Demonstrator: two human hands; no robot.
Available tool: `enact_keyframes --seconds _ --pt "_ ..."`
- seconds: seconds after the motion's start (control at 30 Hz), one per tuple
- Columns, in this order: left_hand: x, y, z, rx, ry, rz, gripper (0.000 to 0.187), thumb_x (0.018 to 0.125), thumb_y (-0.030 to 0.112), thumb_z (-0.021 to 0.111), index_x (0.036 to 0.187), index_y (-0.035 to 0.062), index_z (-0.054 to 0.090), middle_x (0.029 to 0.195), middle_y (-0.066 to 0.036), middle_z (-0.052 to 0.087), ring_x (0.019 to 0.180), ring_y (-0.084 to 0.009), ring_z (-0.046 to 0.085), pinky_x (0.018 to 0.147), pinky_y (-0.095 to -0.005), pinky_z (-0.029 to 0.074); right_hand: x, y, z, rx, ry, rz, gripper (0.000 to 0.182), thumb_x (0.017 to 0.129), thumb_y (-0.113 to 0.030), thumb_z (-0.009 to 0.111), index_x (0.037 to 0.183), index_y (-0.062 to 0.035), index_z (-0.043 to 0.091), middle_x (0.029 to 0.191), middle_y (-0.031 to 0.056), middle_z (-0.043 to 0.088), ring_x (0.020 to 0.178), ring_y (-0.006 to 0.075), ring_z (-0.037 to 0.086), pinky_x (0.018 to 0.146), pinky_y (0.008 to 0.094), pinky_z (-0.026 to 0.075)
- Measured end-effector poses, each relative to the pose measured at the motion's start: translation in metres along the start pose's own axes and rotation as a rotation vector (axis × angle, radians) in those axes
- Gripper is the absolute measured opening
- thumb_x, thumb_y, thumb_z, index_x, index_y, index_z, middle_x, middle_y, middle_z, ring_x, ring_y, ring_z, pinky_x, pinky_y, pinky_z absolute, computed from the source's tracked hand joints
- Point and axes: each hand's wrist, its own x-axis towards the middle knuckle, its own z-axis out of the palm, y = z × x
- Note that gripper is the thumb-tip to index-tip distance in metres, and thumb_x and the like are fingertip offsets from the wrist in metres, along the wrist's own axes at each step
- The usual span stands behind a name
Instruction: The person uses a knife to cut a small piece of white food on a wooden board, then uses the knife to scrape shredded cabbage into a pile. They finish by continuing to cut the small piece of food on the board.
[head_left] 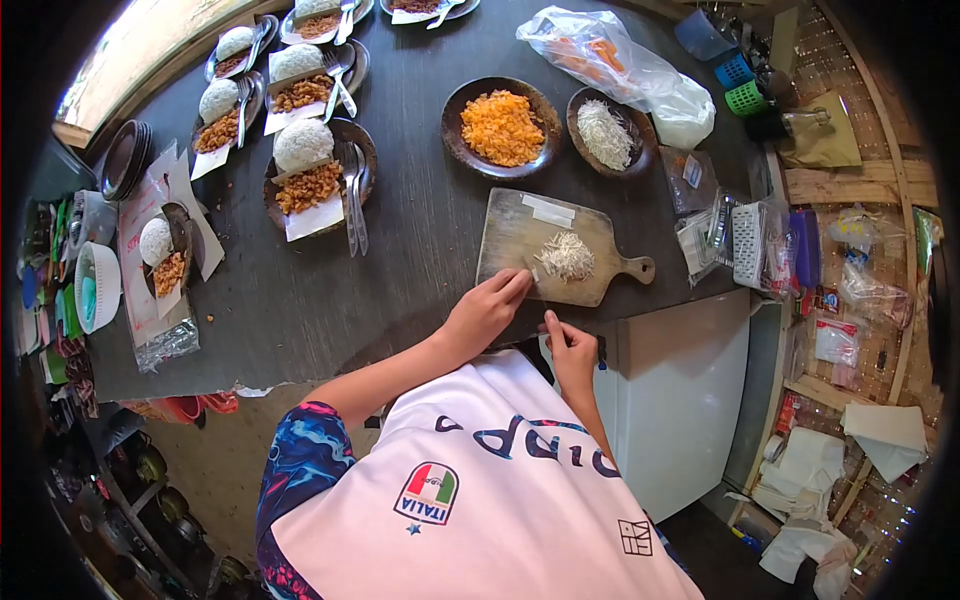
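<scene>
My left hand (492,308) is at the near edge of a wooden cutting board (510,245), its fingers pinched together beside a tiny pale piece. My right hand (572,352) is curled closed just below the board's near edge. A thin dark sliver shows at its fingertips and a bit of blue by its palm; what it holds is too hidden to name. On the board lies a heap of pale thin shreds (566,257), with a flat whitish strip (548,212) behind it.
Beyond the board stand a bowl of orange diced food (502,128) and a bowl of white shreds (606,135). A plastic bag (680,105) lies behind. At left are several plates of rice with brown food (308,187) and cutlery. A white cabinet (680,390) stands right, below the tabletop.
</scene>
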Motion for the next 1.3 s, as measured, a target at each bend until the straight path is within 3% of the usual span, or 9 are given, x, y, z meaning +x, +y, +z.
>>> enact_keyframes --seconds 0.33,0.47,0.57,0.67,0.8,0.9,1.0,1.1,1.3 --pt "-0.003 0.007 -0.002 -0.067 -0.064 -0.053 0.054 0.082 0.008 0.062 0.133 -0.0099 0.066 0.136 -0.011 0.058 0.13 -0.0216 0.056 0.111 -0.0283 0.05 0.0 -0.002 -0.003 -0.106 0.009 -0.008 0.046 0.1 -0.043 0.075 0.096 0.0023 0.082 0.081 0.0117 0.078 0.075 0.0143 0.068 0.075 0.0319 0.053" --pt "-0.001 0.005 -0.004 -0.017 -0.129 -0.027 0.057 0.082 0.008 0.062 0.136 -0.0098 0.065 0.138 -0.011 0.058 0.132 -0.0221 0.056 0.112 -0.029 0.05 -0.007 0.004 -0.01 -0.122 -0.024 0.082 0.047 0.099 -0.044 0.075 0.098 0.0024 0.082 0.079 0.0124 0.078 0.076 0.0148 0.069 0.076 0.0314 0.053" --pt "-0.002 0.005 -0.004 -0.049 -0.137 -0.04 0.058 0.082 0.008 0.062 0.137 -0.0097 0.064 0.138 -0.011 0.058 0.132 -0.0221 0.056 0.112 -0.0292 0.05 0.004 0.006 0.005 -0.089 0.062 -0.056 0.039 0.102 -0.035 0.076 0.091 0.0021 0.083 0.062 -0.0049 0.051 0.058 0.0037 0.04 0.053 0.0253 0.03" --pt "-0.003 0.003 -0.002 -0.046 -0.09 -0.034 0.058 0.082 0.008 0.062 0.137 -0.0096 0.064 0.138 -0.011 0.058 0.131 -0.022 0.056 0.112 -0.0294 0.05 -0.001 -0.001 0.003 -0.096 0.057 -0.095 0.039 0.102 -0.035 0.076 0.091 0.0019 0.083 0.062 -0.0046 0.052 0.058 0.0034 0.041 0.053 0.0248 0.03" --pt "-0.004 0.003 -0.001 -0.123 -0.093 -0.058 0.058 0.081 0.008 0.062 0.136 -0.009 0.064 0.137 -0.011 0.058 0.13 -0.0226 0.057 0.111 -0.03 0.051 -0.01 0.002 -0.01 -0.122 -0.042 0.164 0.046 0.1 -0.042 0.075 0.096 0.0035 0.081 0.077 0.0121 0.077 0.074 0.0136 0.066 0.072 0.0328 0.052" --pt "-0.002 0.004 -0.003 -0.155 -0.085 -0.072 0.057 0.081 0.008 0.062 0.135 -0.0087 0.065 0.136 -0.011 0.059 0.13 -0.023 0.058 0.11 -0.0307 0.052 0.001 0.003 0.005 -0.062 0.047 -0.064 0.041 0.102 -0.036 0.075 0.091 0.0034 0.082 0.063 -0.0044 0.053 0.06 0.004 0.043 0.056 0.0245 0.033" --pt "-0.001 0.002 -0.006 -0.16 -0.072 -0.068 0.056 0.081 0.007 0.062 0.135 -0.0089 0.065 0.135 -0.011 0.059 0.129 -0.0232 0.058 0.109 -0.0313 0.053 0.0 -0.001 0.005 -0.092 0.043 -0.07 0.041 0.102 -0.035 0.075 0.092 0.0039 0.082 0.063 -0.004 0.054 0.061 0.0041 0.044 0.056 0.0239 0.032" --pt "-0.004 0.001 -0.002 -0.197 -0.031 -0.074 0.055 0.081 0.006 0.063 0.134 -0.0091 0.065 0.134 -0.011 0.06 0.129 -0.0235 0.058 0.108 -0.0318 0.053 -0.011 0.003 -0.008 -0.108 -0.019 0.085 0.046 0.1 -0.042 0.075 0.099 0.0028 0.082 0.081 0.0126 0.078 0.077 0.0155 0.071 0.076 0.0326 0.054" --pt "-0.005 0.001 -0.002 -0.227 -0.066 -0.09 0.055 0.081 0.005 0.065 0.135 -0.0072 0.066 0.136 -0.012 0.059 0.13 -0.0252 0.058 0.109 -0.031 0.051 0.005 -0.002 0.009 -0.142 0.006 0.038 0.046 0.1 -0.048 0.074 0.1 -0.0023 0.084 0.084 0.0119 0.081 0.079 0.0181 0.075 0.077 0.0306 0.054"
